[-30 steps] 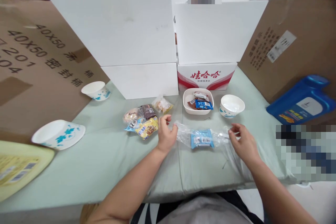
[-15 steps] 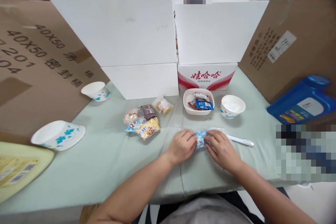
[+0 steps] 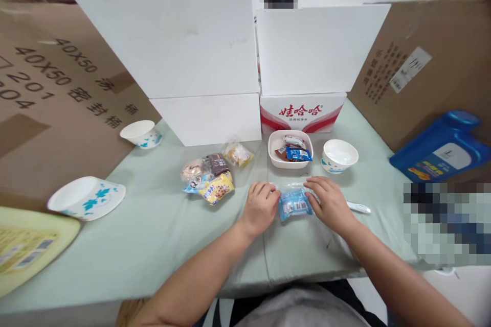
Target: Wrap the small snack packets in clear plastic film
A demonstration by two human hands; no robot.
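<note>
A clear plastic bag with a blue snack packet (image 3: 293, 203) inside lies on the pale green table (image 3: 153, 230). My left hand (image 3: 261, 208) presses down on the bag's left end with fingers curled. My right hand (image 3: 330, 204) lies on the bag's right end, fingers bent over the plastic. The bag is folded short between both hands. A white plastic utensil (image 3: 359, 208) lies just right of my right hand.
A heap of wrapped snacks (image 3: 210, 173) lies left of my hands. Behind stand a white square dish (image 3: 290, 150) of packets and a white bowl (image 3: 339, 155). Two more bowls (image 3: 141, 133) (image 3: 86, 197) sit at left. Cardboard and white boxes wall the table; a blue jug (image 3: 441, 145) lies right.
The bag lay stretched out between my hands a second ago. Both hands came together over the packet, then eased slightly apart, leaving the packet showing between them.
</note>
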